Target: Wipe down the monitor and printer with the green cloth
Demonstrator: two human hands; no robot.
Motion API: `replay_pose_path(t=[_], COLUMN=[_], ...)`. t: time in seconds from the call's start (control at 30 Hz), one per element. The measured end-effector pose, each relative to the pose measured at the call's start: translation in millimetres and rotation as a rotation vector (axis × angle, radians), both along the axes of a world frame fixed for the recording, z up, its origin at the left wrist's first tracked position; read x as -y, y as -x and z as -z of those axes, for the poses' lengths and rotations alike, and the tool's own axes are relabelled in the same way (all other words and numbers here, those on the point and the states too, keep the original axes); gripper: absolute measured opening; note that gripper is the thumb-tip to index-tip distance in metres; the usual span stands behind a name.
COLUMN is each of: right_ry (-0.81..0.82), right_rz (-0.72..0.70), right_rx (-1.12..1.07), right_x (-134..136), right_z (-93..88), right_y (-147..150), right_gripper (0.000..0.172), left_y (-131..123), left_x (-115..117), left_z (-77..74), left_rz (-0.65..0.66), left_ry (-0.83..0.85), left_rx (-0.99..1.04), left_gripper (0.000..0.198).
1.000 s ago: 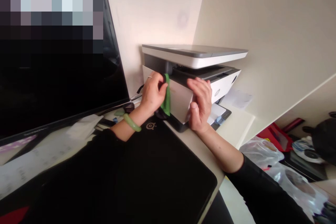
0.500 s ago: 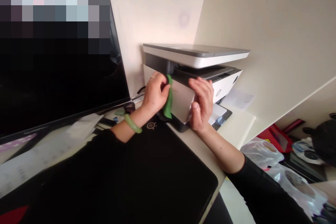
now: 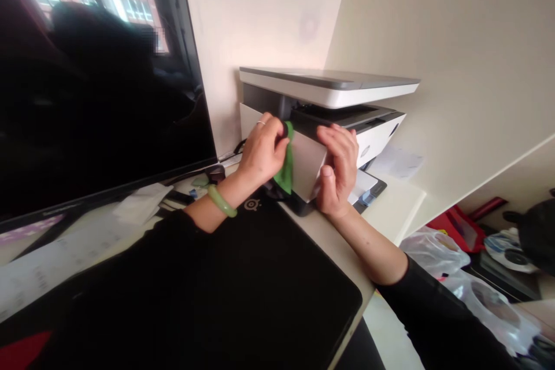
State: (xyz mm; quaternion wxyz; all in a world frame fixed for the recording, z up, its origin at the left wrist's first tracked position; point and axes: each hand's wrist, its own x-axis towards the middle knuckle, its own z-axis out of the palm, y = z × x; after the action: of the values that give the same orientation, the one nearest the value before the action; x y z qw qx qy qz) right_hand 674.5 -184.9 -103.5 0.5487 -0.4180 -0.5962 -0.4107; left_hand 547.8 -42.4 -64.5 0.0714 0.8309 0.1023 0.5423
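Our view from the head-worn camera: at a cream-walled corner, a person works with 2 bare hands on a white HP printer (image 3: 329, 87) with a grey-topped lid, which stands at the back of the bench (image 3: 390, 214) against the wall (image 3: 260, 23). We see the left hand (image 3: 262, 150), a ring on 1 finger and a green bangle (image 3: 221, 201) on the wrist, pressing a green cloth (image 3: 285, 162) to the printer's white front panel (image 3: 306, 165). Its fingers (image 3: 273, 127) curl closed, pinching the cloth, whose end hangs below them. The right hand (image 3: 338, 170) sits just beside, on the panel's far end, its fingers (image 3: 342, 144) spread and gripping nothing.

On the bench we find a black mouse mat (image 3: 173, 289) before the hands, a computer mouse (image 3: 215, 173) and a folded white paper (image 3: 143, 203) near a dark monitor (image 3: 108, 98), whose screen reflects a barred window. A loose sheet (image 3: 396, 162) lies beyond the printer, under a cream overhead panel (image 3: 433, 69). Below the bench's right edge, we see clear plastic bags (image 3: 433, 251) and a red bag (image 3: 455, 231) in a cluttered corner of the room.
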Motion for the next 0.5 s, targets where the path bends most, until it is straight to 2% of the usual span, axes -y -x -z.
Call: replay_pose_path(t=[0.13,0.33,0.5], right_ry=[0.007,-0.005,-0.007], right_rz=[0.014,-0.004,-0.021], right_rx=[-0.007,0.000,-0.006], right_x=[1.0,0.6,0.1], right_z=[-0.7,-0.8,-1.0], right_y=[1.4,0.9,1.2], right_gripper=[0.055,0.053,0.053], left_y=[-0.7,0.5,-0.7], left_x=[-3.9,11.7,-5.0], left_z=[0.0,2.7,3.3], left_rz=[-0.052,0.027,-0.059], left_ry=[0.042,-0.046,0.025], left_rx=[0.012,-0.021,-0.007], left_gripper=[0.031,0.026,0.027])
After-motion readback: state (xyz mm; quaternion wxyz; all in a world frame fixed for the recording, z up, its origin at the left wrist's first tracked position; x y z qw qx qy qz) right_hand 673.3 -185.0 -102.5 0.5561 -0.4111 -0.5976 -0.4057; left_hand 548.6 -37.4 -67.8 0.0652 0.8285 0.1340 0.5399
